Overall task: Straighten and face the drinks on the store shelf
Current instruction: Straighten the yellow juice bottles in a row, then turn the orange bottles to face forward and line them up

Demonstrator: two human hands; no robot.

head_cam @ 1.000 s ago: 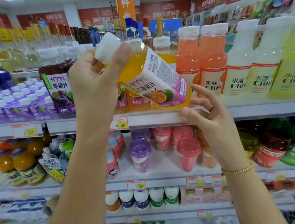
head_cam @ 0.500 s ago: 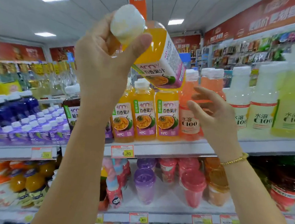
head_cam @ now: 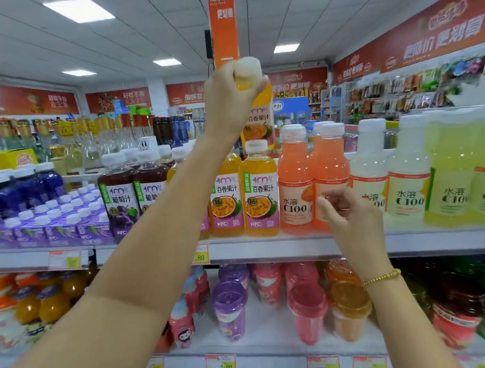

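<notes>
I hold the passion-fruit bottle (head_cam: 260, 114) above its shelf row (head_cam: 259, 191), left hand (head_cam: 230, 104) fingers clenched round its neck, right hand (head_cam: 351, 221) loosely curled, empty, beside that row; next, I'd lower it label-forward.

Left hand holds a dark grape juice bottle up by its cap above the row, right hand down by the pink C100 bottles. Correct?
Not quite. In the head view the bottle that the left hand holds up by its cap is an orange passion-fruit juice bottle, not grape. The right hand is by the pink C100 bottles, as stated.
</notes>
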